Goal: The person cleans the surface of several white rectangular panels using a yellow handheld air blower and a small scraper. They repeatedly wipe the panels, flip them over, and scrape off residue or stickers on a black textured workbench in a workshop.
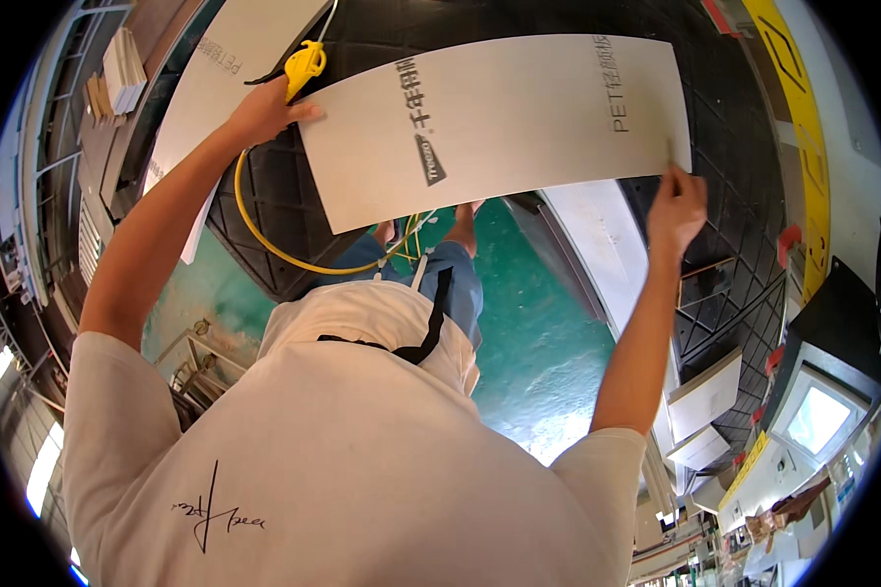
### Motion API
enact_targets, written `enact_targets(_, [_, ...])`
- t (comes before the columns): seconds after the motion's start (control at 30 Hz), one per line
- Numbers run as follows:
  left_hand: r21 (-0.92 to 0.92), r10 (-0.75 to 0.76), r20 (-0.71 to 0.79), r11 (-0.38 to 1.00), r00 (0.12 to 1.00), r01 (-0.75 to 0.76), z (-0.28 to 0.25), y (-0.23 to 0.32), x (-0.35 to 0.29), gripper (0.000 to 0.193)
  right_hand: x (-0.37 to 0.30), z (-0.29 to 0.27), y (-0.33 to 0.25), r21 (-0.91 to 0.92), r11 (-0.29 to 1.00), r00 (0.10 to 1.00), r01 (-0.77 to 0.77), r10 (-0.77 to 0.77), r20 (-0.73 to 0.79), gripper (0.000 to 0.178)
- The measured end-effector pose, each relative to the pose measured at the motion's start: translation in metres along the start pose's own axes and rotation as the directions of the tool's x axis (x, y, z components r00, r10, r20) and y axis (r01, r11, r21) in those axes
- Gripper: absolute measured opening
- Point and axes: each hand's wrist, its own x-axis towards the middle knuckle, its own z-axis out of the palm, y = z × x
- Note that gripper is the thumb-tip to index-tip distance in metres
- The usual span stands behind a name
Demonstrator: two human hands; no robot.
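I hold a large pale grey rectangular sheet [504,122] out in front of me, over a black gridded worktable [284,210]. My left hand [264,110] grips the sheet's left edge, fingers curled over it. My right hand [675,205] pinches the sheet's lower right corner. The sheet bows slightly between my hands. A yellow air gun [304,66] with a yellow hose [255,230] lies on the black table just beyond my left hand.
Another pale sheet [227,68] lies at the upper left on the table. A white panel [602,245] runs below the held sheet. Green floor [533,323] shows beneath. A monitor [817,416] stands at the lower right, shelving [117,78] at the far left.
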Motion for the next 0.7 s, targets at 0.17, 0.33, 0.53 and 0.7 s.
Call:
enact_targets(0.17, [-0.047, 0.04, -0.032, 0.998, 0.999, -0.041, 0.016, -0.011, 0.001, 0.08, -0.097, 0.043, -0.164, 0.192, 0.979, 0.993, 0.071, -0.088, 0.081, 0.018])
enact_targets(0.33, [-0.132, 0.069, -0.121, 0.988, 0.99, -0.085, 0.024, -0.018, -0.003, 0.082, -0.118, 0.041, -0.223, 0.204, 0.979, 0.963, -0.004, -0.052, 0.265, 0.015])
enact_targets(0.53, [-0.162, 0.106, -0.127, 0.979, 0.986, -0.126, 0.022, -0.013, -0.002, 0.08, -0.034, 0.007, -0.048, -0.136, 0.977, 0.986, -0.165, 0.161, -0.037, 0.021])
enact_targets(0.7, [-0.087, 0.069, -0.153, 0.993, 0.986, -0.084, 0.023, -0.022, -0.004, 0.084, -0.04, 0.03, -0.059, -0.153, 0.98, 0.985, -0.125, 0.14, 0.098, 0.023])
